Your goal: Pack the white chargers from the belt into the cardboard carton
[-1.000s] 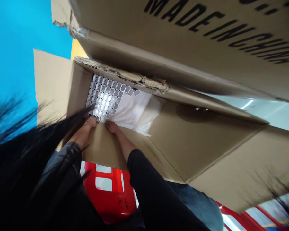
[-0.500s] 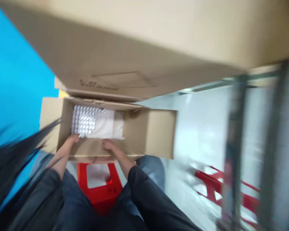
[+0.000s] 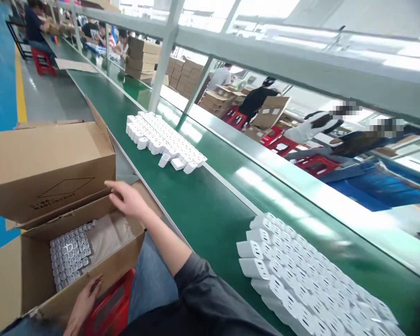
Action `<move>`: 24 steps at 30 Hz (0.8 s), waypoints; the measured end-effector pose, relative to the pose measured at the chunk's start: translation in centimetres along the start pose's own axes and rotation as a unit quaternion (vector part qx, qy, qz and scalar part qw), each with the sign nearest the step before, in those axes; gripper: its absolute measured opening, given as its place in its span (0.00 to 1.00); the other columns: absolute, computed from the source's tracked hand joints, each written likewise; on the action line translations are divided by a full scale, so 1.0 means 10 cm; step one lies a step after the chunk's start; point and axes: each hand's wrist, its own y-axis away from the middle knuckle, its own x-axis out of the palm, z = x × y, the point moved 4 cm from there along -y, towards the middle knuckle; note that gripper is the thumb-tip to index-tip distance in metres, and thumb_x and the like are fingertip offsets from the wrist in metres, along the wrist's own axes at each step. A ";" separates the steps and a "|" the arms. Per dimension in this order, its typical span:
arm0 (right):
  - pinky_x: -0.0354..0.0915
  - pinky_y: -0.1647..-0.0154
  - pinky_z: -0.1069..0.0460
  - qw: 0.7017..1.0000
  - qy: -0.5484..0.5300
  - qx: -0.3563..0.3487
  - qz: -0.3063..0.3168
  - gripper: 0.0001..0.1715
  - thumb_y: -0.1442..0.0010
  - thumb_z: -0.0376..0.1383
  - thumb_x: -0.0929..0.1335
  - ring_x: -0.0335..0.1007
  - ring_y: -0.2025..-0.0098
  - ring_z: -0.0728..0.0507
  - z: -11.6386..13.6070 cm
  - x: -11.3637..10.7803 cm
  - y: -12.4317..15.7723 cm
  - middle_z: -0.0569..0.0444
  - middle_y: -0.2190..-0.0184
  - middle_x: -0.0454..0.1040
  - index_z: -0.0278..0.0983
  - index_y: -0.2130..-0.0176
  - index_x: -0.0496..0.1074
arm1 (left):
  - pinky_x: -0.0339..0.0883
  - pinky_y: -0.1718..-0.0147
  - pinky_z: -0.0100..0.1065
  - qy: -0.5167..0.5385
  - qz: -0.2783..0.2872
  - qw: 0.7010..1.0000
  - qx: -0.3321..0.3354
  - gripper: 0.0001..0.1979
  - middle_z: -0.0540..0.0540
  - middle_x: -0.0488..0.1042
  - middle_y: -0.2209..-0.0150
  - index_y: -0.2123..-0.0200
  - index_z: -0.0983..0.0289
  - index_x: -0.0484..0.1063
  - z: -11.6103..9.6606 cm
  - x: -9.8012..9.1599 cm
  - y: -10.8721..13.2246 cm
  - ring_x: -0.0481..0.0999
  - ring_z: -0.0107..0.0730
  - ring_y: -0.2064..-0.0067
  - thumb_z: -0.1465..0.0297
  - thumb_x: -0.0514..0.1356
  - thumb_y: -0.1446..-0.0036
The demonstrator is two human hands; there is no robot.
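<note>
An open cardboard box [image 3: 122,261] stands at my left knee beside the green belt. Rows of small white chargers [image 3: 68,254] fill its left part, with a pale sheet [image 3: 107,233] lying over the rest. My right hand [image 3: 126,199] hovers over the box's far right corner, fingers spread, holding nothing. At the bottom edge of the view, my left hand [image 3: 82,303] lies flat against the box's near outer wall, with its fingers stretched out. A second carton [image 3: 49,163] leans over the open box.
Two batches of white chargers lie on the green belt [image 3: 210,210], one near [image 3: 301,275] and one farther up [image 3: 164,140]. A red stool [image 3: 108,308] is under me. A metal frame [image 3: 168,46] spans the belt. Other workers and stacked cartons [image 3: 142,58] sit beyond.
The view has swung up from inside the box to the belt. Both hands have come out of the box, the right rising to its corner and the left dropping to its outer wall.
</note>
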 end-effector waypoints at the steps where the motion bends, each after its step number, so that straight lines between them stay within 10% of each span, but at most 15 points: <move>1: 0.63 0.42 0.53 0.999 0.031 0.004 -0.030 0.26 0.33 0.36 0.60 0.67 0.44 0.47 0.00 -0.32 -0.07 0.54 0.42 0.68 0.44 0.37 0.62 | 0.70 0.46 0.39 0.059 0.002 0.998 0.034 0.23 0.49 0.79 0.50 0.55 0.48 0.76 -0.24 -0.04 -0.01 0.76 0.45 0.46 0.51 0.52 0.51; 5: 0.58 0.38 0.43 0.958 0.206 0.142 -0.140 0.26 0.36 0.33 0.61 0.62 0.40 0.39 -0.49 -1.33 0.00 0.47 0.43 0.69 0.36 0.39 0.65 | 0.70 0.45 0.44 0.147 -0.042 0.982 0.115 0.25 0.54 0.79 0.50 0.50 0.54 0.74 -1.23 -0.53 -0.16 0.77 0.44 0.47 0.51 0.49 0.45; 8: 0.49 0.35 0.36 0.894 0.301 0.281 -0.178 0.26 0.36 0.34 0.63 0.52 0.35 0.33 -1.03 -1.66 0.26 0.40 0.38 0.63 0.33 0.39 0.65 | 0.71 0.46 0.43 0.136 -0.065 0.975 0.163 0.24 0.54 0.78 0.51 0.47 0.56 0.71 -1.93 -0.96 -0.22 0.78 0.42 0.50 0.54 0.50 0.42; 14: 0.35 0.33 0.29 0.876 0.350 0.300 -0.145 0.24 0.34 0.37 0.63 0.34 0.29 0.30 -1.47 -1.61 0.44 0.42 0.30 0.47 0.34 0.41 0.66 | 0.72 0.51 0.38 0.080 -0.128 0.937 0.315 0.19 0.54 0.78 0.54 0.48 0.57 0.72 -3.10 -1.48 -0.34 0.77 0.37 0.54 0.59 0.51 0.38; 18: 0.49 0.37 0.34 0.891 0.347 0.255 -0.144 0.18 0.38 0.34 0.65 0.51 0.35 0.30 -1.34 -1.54 0.41 0.40 0.36 0.60 0.34 0.49 0.71 | 0.73 0.56 0.38 0.058 -0.196 0.903 0.379 0.20 0.58 0.75 0.50 0.46 0.61 0.70 -3.83 -1.65 -0.73 0.76 0.37 0.55 0.60 0.54 0.39; 24: 0.63 0.45 0.43 0.922 0.228 0.266 -0.161 0.30 0.42 0.32 0.66 0.63 0.47 0.34 -1.39 -1.61 0.47 0.40 0.50 0.71 0.30 0.41 0.63 | 0.56 0.37 0.48 -0.025 -0.206 0.889 0.408 0.38 0.60 0.60 0.34 0.33 0.62 0.55 -4.79 -1.65 -1.51 0.60 0.49 0.34 0.71 0.61 0.47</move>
